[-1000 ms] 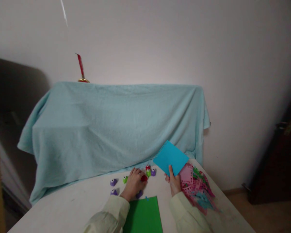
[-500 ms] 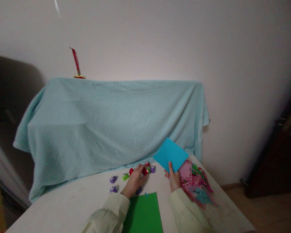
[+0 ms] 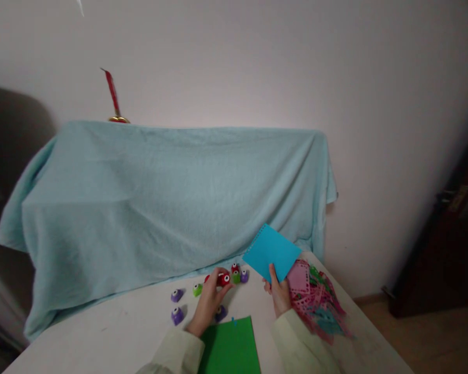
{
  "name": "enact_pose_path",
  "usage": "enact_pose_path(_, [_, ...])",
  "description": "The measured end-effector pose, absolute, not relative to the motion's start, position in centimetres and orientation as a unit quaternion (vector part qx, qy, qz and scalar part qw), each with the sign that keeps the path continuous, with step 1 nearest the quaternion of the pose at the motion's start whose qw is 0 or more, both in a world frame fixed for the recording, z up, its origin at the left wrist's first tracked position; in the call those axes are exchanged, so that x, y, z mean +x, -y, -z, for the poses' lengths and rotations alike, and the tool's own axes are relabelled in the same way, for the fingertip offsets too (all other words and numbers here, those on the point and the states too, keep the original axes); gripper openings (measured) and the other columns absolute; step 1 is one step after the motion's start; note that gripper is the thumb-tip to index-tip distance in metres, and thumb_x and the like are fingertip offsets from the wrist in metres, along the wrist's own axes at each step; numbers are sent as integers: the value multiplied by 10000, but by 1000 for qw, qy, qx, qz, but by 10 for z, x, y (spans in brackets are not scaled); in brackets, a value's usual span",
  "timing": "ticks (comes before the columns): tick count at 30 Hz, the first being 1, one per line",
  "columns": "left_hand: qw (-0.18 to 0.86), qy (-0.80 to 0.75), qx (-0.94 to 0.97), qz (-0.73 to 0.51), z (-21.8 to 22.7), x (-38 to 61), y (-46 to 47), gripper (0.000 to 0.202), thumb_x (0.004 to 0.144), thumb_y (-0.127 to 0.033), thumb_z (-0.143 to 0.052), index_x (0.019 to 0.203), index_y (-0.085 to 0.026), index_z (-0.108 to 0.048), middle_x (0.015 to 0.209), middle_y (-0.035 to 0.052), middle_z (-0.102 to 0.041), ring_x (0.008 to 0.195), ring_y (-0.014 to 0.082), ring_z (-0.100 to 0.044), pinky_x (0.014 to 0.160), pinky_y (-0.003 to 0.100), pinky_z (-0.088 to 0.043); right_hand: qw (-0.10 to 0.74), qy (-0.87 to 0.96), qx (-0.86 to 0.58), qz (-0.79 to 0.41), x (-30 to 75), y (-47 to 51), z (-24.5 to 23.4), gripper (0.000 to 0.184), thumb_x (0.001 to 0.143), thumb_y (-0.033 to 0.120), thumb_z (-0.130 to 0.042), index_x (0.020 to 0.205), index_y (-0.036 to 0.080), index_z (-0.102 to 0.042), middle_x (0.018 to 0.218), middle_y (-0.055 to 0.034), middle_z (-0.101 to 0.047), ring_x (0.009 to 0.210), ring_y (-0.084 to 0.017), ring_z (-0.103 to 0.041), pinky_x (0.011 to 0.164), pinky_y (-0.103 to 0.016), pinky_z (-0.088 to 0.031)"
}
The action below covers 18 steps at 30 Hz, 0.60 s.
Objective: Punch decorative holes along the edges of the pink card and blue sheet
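Note:
My left hand (image 3: 209,302) is closed round a small red paper punch (image 3: 224,279) with a white round button, held between thumb and fingertips. My right hand (image 3: 280,295) pinches a blue sheet of paper (image 3: 272,252), thumb on top, and tilts it above the table. Small holes run along the sheet's upper left edge. Close to the left hand are a green punch (image 3: 197,289) and a purple punch (image 3: 220,312), which the hand partly hides. Another green punch (image 3: 236,277), a red one (image 3: 234,267) and a purple one (image 3: 244,276) stand grouped just to its right.
Two purple punches (image 3: 177,315) sit further left on the white table (image 3: 113,335). A green board (image 3: 234,348) lies in front, small blue scraps at its top edge. Pink, blue and green cut paper (image 3: 315,301) is heaped at right. Behind hangs a light blue blanket (image 3: 171,197).
My left hand has lifted the red punch from beside the group and drawn it slightly left. The blue sheet stays in my right hand. The view has shifted a little.

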<state>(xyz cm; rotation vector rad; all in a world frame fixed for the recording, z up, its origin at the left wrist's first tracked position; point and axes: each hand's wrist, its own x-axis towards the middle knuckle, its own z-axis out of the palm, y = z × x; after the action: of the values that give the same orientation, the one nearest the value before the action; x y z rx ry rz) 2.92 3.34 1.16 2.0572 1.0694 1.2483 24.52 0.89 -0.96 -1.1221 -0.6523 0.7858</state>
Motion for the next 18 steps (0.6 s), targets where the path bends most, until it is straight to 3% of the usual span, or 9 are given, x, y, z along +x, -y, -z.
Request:
enact_pose_path(3, [277,-407,729,-475,-7,26,-35,286,757,-401,-604,970,-214,-570,916,28,-644,832,195,-605,763,315,-480,710,321,-512,-360,245,-11,13,444,712,592,-592,617,161,-541,460,9,-570,320,-63,-393,314,-193,-271])
enact_pose_path(10, [421,-405,611,-533,-4,17,-45,458,735,-430,-622,1125,-192,-596,1112,89,-636,1003,236,-589,858,350,-461,674,363,-553,-330,242,-9,13,458,714,580,-599,543,159,-544,408,-2,-535,310,-74,-388,310,-205,-266])
enact_pose_path(18, [497,-384,584,-514,-7,9,-46,500,754,-443,-610,1169,-165,-587,1018,96,-674,893,214,-628,851,360,-463,666,373,-582,-281,238,-3,9,428,634,551,-682,510,159,-561,386,-5,-529,328,-114,-445,329,-233,-308])
